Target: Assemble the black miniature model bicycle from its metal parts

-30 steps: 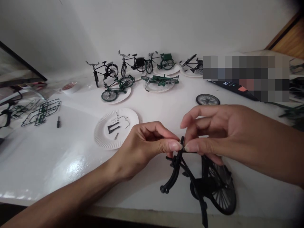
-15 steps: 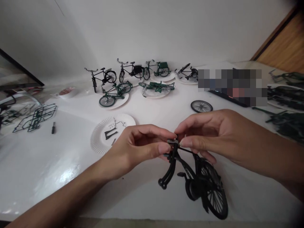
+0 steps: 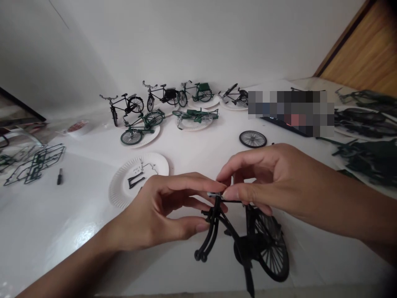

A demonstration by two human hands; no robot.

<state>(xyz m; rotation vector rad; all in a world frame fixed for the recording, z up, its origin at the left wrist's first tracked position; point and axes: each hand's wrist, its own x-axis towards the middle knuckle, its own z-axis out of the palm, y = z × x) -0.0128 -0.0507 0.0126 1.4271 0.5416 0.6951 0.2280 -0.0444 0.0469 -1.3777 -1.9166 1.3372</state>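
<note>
A black model bicycle (image 3: 246, 246) is tilted between my hands, with its rear wheel on and its front fork (image 3: 206, 240) bare at the tips. My left hand (image 3: 167, 207) is closed on the bike's front end, thumb beside the fork and fingers around the top of the head tube. At that top sits a small silver part (image 3: 213, 194). My right hand (image 3: 263, 178) pinches thumb and forefinger at its right end; those fingertips partly hide it. Beyond the right hand, a loose spoked wheel (image 3: 252, 139) lies flat on the white table (image 3: 155, 269).
Small parts lie on a paper plate (image 3: 118, 194) to the left. Farther left are a small screwdriver (image 3: 60, 177) and green part frames (image 3: 40, 163). Model bicycles (image 3: 161, 97) line the back; more bike pieces (image 3: 366, 153) are at right, near a blurred-out device (image 3: 291, 114).
My left thumb has slid down from the silver part to the fork. Both hands and the bicycle appear slightly farther left, along with the whole scene. The bicycle's tilt has changed a little.
</note>
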